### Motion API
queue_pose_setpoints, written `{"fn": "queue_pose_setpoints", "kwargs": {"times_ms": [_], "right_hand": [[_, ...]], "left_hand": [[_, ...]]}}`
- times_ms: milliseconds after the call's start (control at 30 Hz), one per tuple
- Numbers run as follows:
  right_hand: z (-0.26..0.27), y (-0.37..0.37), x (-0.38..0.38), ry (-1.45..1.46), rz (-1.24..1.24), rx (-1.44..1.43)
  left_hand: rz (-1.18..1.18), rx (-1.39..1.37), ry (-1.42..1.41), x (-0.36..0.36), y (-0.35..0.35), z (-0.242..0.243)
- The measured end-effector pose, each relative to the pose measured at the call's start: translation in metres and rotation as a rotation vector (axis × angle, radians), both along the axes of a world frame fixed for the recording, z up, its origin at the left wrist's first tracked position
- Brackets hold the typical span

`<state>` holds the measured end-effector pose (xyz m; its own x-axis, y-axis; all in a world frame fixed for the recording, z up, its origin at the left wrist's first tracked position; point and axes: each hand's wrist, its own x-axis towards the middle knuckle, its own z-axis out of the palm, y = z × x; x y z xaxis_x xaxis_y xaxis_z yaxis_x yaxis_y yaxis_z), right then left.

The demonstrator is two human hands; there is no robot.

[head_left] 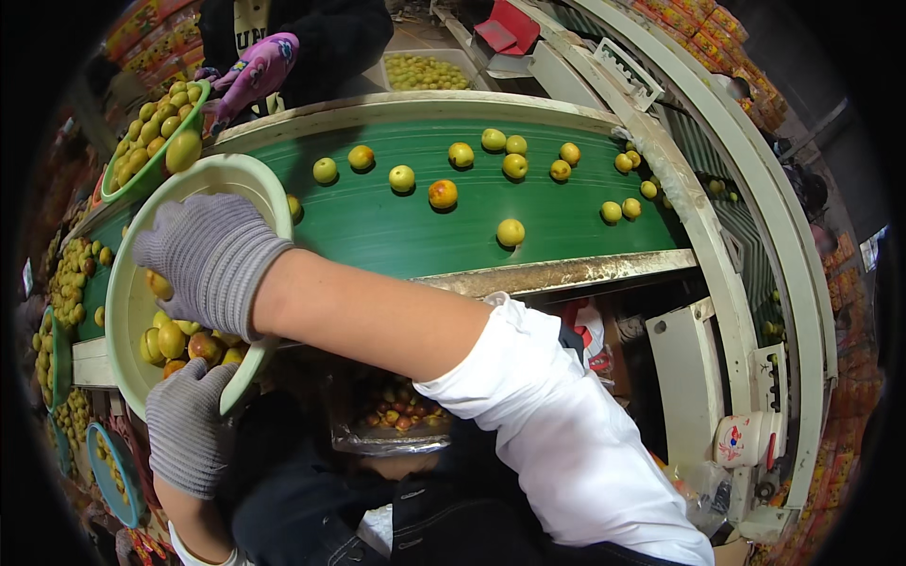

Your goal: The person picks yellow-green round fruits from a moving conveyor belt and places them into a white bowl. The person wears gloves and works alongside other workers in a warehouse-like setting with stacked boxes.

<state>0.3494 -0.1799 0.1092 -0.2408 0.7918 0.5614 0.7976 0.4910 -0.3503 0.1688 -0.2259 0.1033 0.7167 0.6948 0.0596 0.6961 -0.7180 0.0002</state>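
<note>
A pale green plastic basin [119,311] stands tilted toward me at the edge of a green conveyor belt [368,244]. Several yellow-green jujubes [172,341], some with brown patches, lie in its lower part. My right hand [205,258], in a grey knit glove, reaches across into the basin. A jujube [158,284] shows between its curled fingers, which are partly hidden. My left hand [190,424], gloved alike, grips the near rim, its fingertips close to the fruit inside.
Loose jujubes [443,194] are spread along the belt. Opposite, a person's purple patterned sleeve [258,71] is beside a heaped green basin [205,90]. A white machine frame [697,205] curves along the right. Below the belt sits a plastic-lined box [389,444] of reddish fruit.
</note>
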Motion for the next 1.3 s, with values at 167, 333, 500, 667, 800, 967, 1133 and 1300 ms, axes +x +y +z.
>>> {"fn": "queue_pose_setpoints", "kwargs": {"times_ms": [167, 333, 500, 667, 800, 967, 1133, 1300], "right_hand": [[-0.035, -0.004, 0.079, 0.182, -0.239, 0.248], [-0.088, -0.034, 0.235, -0.149, -0.931, -0.37], [-0.124, -0.031, 0.234, -0.071, -0.877, -0.487], [-0.111, -0.032, 0.287, 0.211, -1.084, 0.05], [-0.11, -0.066, 0.363, 0.351, -1.478, 0.165], [-0.113, -0.056, 0.38, 0.082, -1.513, -0.556], [-0.11, -0.038, 0.36, -0.133, -1.297, -0.784], [-0.105, -0.047, 0.281, -0.118, -0.945, -0.449]], "left_hand": [[0.006, -0.036, 0.001, 0.0, 0.001, -0.007], [-0.015, -0.018, -0.021, 0.003, 0.0, -0.002], [0.019, -0.036, -0.003, 0.0, -0.001, -0.001], [0.044, -0.032, 0.0, -0.002, -0.002, -0.001], [0.039, -0.014, 0.003, -0.001, -0.003, 0.001], [0.045, -0.036, 0.001, -0.001, 0.0, -0.003], [0.046, -0.033, 0.007, 0.002, -0.002, -0.001], [0.061, -0.047, -0.014, 0.003, -0.003, 0.001]]}}
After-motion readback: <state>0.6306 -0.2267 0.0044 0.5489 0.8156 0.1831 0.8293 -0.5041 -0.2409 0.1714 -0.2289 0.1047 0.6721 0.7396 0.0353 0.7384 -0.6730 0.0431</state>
